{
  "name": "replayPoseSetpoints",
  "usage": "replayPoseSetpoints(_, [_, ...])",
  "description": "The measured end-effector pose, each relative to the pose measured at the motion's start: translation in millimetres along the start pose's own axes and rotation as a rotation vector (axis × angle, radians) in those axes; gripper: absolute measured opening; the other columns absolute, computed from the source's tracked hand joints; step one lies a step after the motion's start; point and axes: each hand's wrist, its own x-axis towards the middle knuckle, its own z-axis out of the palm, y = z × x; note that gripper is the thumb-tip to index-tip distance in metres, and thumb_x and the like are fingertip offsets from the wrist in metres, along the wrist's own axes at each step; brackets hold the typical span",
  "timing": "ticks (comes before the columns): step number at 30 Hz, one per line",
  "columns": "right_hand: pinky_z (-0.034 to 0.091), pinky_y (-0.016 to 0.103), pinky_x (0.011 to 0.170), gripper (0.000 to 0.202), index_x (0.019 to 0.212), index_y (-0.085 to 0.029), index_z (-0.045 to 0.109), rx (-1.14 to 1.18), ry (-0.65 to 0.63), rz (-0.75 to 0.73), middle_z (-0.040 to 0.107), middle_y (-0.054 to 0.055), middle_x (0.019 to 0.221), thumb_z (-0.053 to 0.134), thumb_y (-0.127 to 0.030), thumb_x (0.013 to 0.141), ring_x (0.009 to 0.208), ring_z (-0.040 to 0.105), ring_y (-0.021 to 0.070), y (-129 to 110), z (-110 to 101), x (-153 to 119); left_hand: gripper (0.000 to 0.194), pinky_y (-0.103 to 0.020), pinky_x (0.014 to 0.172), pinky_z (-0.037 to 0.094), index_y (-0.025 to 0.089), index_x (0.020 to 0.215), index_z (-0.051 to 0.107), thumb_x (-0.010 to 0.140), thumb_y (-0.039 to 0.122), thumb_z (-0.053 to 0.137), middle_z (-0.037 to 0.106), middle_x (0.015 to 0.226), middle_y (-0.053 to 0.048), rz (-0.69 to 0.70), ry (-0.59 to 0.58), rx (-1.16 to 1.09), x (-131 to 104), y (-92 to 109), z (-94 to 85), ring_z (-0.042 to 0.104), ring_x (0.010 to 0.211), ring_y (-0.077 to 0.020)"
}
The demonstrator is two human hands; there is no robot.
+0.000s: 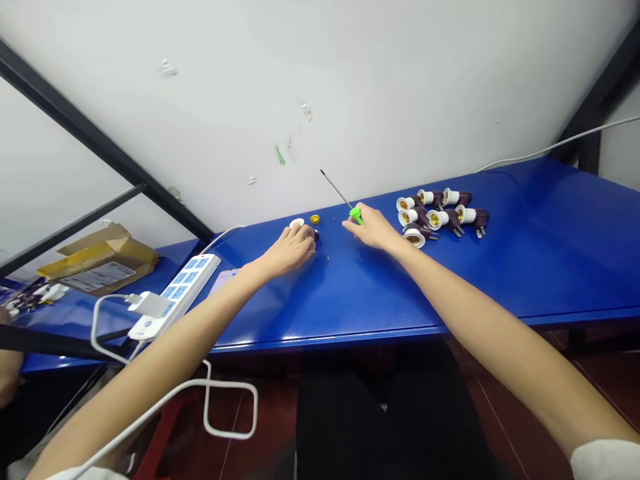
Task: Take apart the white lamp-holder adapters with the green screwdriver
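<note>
A screwdriver (pixel 356 213) with a green handle is held in my right hand (pixel 373 228), its metal shaft pointing up and left towards the wall. My left hand (pixel 295 248) rests low over the blue table, fingers curled on a small dark part (pixel 317 235) that they mostly cover. A white round piece (pixel 297 222) shows just behind those fingers. Beside it lies a small gold-coloured metal cup (pixel 315 219). To the right of my right hand, several white and dark brown lamp sockets (pixel 438 219) with plug prongs lie grouped on the table.
On the left, a white power strip (pixel 193 280) holds a white charger (pixel 153 305) with a looping cable. Further left are an opened package (pixel 107 260), black frame bars and part of another person's arm (pixel 9 360). A pale wall (pixel 375 87) stands behind the blue table (pixel 340 300).
</note>
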Motion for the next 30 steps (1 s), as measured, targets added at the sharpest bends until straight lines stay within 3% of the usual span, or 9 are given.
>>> replayPoseSetpoints(5, [0.043, 0.031, 0.073, 0.024, 0.082, -0.026, 0.044, -0.008, -0.004, 0.015, 0.07, 0.003, 0.087, 0.064, -0.03, 0.094, 0.08, 0.064, 0.0192, 0.3, 0.8, -0.4, 0.028, -0.053, 0.101, 0.047, 0.021, 0.107, 0.07, 0.104, 0.038, 0.048, 0.062, 0.134, -0.018, -0.103, 0.056, -0.089, -16.9, -35.7, 1.5, 0.054, 0.117, -0.0333])
replayPoseSetpoints(9, [0.042, 0.03, 0.072, 0.026, 0.082, -0.026, 0.042, -0.015, -0.017, 0.019, 0.072, 0.004, 0.094, 0.064, -0.028, 0.096, 0.08, 0.064, 0.0179, 0.5, 1.3, -1.3, 0.026, -0.056, 0.107, 0.046, 0.019, 0.101, 0.071, 0.101, 0.036, 0.052, 0.063, 0.125, -0.017, -0.232, 0.132, -0.171, -13.3, -62.9, 15.9, 0.055, 0.117, -0.0325])
replayPoseSetpoints(14, [0.043, 0.03, 0.072, 0.026, 0.083, -0.026, 0.042, -0.027, -0.024, 0.028, 0.072, 0.005, 0.096, 0.063, -0.027, 0.097, 0.078, 0.064, 0.0174, -1.0, -0.6, -2.4, 0.024, -0.056, 0.107, 0.046, 0.019, 0.097, 0.072, 0.099, 0.034, 0.054, 0.062, 0.125, -0.016, -0.359, 0.1, -0.246, -2.0, -68.1, 35.8, 0.053, 0.12, -0.0337])
replayPoseSetpoints(17, [0.042, 0.03, 0.071, 0.026, 0.083, -0.026, 0.041, -0.03, -0.029, 0.029, 0.072, 0.004, 0.094, 0.063, -0.027, 0.097, 0.077, 0.063, 0.017, -2.9, -2.3, -3.3, 0.022, -0.054, 0.109, 0.046, 0.02, 0.099, 0.073, 0.099, 0.033, 0.056, 0.063, 0.124, -0.014, -0.37, 0.153, -0.283, -0.7, -67.5, 34.3, 0.054, 0.12, -0.032])
replayPoseSetpoints(22, [0.04, 0.029, 0.07, 0.027, 0.083, -0.026, 0.041, -0.034, -0.029, 0.028, 0.071, 0.003, 0.089, 0.064, -0.026, 0.097, 0.077, 0.063, 0.0172, -4.9, -2.1, -4.2, 0.022, -0.048, 0.107, 0.047, 0.019, 0.104, 0.074, 0.101, 0.035, 0.06, 0.067, 0.111, -0.011, -0.302, 0.276, -0.304, -4.0, -48.6, 9.9, 0.061, 0.11, -0.0273])
replayPoseSetpoints(24, [0.04, 0.029, 0.07, 0.027, 0.083, -0.026, 0.041, -0.037, -0.028, 0.026, 0.071, 0.003, 0.088, 0.064, -0.027, 0.096, 0.078, 0.064, 0.0177, -4.5, -1.5, -4.0, 0.022, -0.043, 0.098, 0.05, 0.02, 0.103, 0.075, 0.101, 0.038, 0.061, 0.07, 0.101, -0.009, -0.156, 0.203, -0.364, -3.0, -30.1, 1.6, 0.063, 0.1, -0.0248])
replayPoseSetpoints(27, [0.041, 0.029, 0.071, 0.026, 0.083, -0.026, 0.042, -0.047, -0.023, 0.023, 0.072, 0.004, 0.09, 0.064, -0.026, 0.096, 0.079, 0.064, 0.018, -3.5, -1.2, -3.4, 0.017, -0.039, 0.096, 0.051, 0.023, 0.104, 0.077, 0.102, 0.033, 0.063, 0.074, 0.104, -0.009, 0.145, 0.06, -0.439, 2.4, -2.0, -1.8, 0.065, 0.1, -0.0228])
replayPoseSetpoints(30, [0.041, 0.029, 0.07, 0.027, 0.083, -0.026, 0.04, -0.055, -0.022, 0.02, 0.072, 0.004, 0.09, 0.064, -0.025, 0.097, 0.078, 0.064, 0.0178, -2.9, -1.6, -3.4, 0.015, -0.038, 0.094, 0.052, 0.022, 0.105, 0.078, 0.101, 0.026, 0.064, 0.075, 0.108, -0.01, 0.23, -0.003, -0.453, 9.5, 11.8, 3.0, 0.067, 0.102, -0.023])
